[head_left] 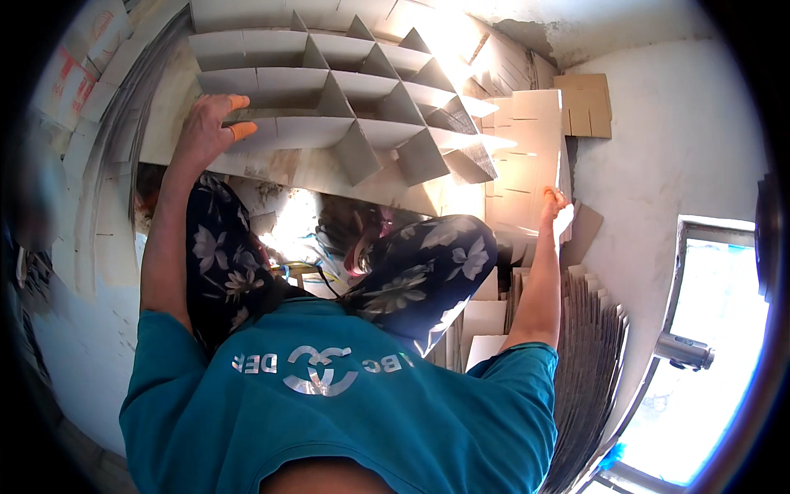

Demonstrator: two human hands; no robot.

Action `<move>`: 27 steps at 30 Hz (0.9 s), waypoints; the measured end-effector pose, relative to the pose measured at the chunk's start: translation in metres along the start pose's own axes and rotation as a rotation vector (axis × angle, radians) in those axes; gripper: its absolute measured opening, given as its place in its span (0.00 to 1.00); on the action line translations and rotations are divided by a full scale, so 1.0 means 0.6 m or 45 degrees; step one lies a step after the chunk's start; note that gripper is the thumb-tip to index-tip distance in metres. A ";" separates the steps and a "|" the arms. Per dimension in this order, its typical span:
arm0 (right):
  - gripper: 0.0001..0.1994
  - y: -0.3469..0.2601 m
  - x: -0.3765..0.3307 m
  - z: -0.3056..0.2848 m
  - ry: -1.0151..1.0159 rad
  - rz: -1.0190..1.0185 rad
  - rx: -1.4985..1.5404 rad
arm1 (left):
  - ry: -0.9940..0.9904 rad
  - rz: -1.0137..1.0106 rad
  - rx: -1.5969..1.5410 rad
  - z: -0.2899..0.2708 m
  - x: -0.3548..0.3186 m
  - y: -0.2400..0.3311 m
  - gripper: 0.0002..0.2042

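Note:
A grid of slotted cardboard dividers stands on the board in front of me, its strips crossing to form several cells. My left hand is at the near left end of the grid, with orange covers on the thumb and a finger. These digits are spread apart with nothing between them; whether they touch the strip, I cannot tell. Over on the right, my right hand has its fingers closed at the edge of a pale slotted cardboard sheet. Its fingertips are partly hidden.
A wooden board lies under the grid, above my knees. Stacked cardboard sheets stand beside my right arm, near a bright window. A brown cardboard piece is by the right wall. More cardboard leans at the left.

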State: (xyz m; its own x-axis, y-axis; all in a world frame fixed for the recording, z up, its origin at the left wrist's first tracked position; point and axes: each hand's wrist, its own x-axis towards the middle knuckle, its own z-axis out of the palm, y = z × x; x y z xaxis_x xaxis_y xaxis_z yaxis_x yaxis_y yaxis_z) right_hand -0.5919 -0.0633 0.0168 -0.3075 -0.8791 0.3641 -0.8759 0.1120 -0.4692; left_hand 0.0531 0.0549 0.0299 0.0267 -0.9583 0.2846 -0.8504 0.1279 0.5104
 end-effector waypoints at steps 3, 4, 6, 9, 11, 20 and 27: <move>0.18 -0.112 -0.023 -0.056 0.201 0.094 0.168 | 0.019 -0.020 -0.035 -0.002 -0.009 -0.020 0.19; 0.15 -0.110 -0.012 -0.066 0.285 0.054 0.113 | 0.028 -0.018 -0.048 0.002 -0.010 -0.027 0.20; 0.10 -0.183 -0.013 -0.091 0.367 -0.068 0.070 | 0.069 -0.018 -0.112 0.003 -0.016 -0.036 0.20; 0.09 -0.354 -0.041 -0.105 0.224 -0.399 0.414 | 0.074 -0.036 -0.166 0.014 -0.020 -0.043 0.19; 0.25 -0.442 -0.059 -0.083 -0.153 -0.439 0.809 | 0.069 -0.057 -0.194 0.025 -0.024 -0.049 0.19; 0.26 -0.664 -0.197 0.062 -0.835 -0.772 0.922 | 0.027 -0.137 -0.417 0.042 -0.018 -0.025 0.09; 0.21 -0.698 -0.199 0.117 -0.772 -0.834 0.740 | 0.093 -0.036 -0.380 0.048 -0.019 -0.025 0.08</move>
State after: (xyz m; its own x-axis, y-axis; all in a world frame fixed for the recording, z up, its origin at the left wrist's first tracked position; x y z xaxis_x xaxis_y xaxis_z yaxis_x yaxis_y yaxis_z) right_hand -0.1622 -0.0378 0.1137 0.5361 -0.7896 0.2984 -0.4424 -0.5639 -0.6974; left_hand 0.0507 0.0568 -0.0044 0.0955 -0.9429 0.3190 -0.6570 0.1811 0.7318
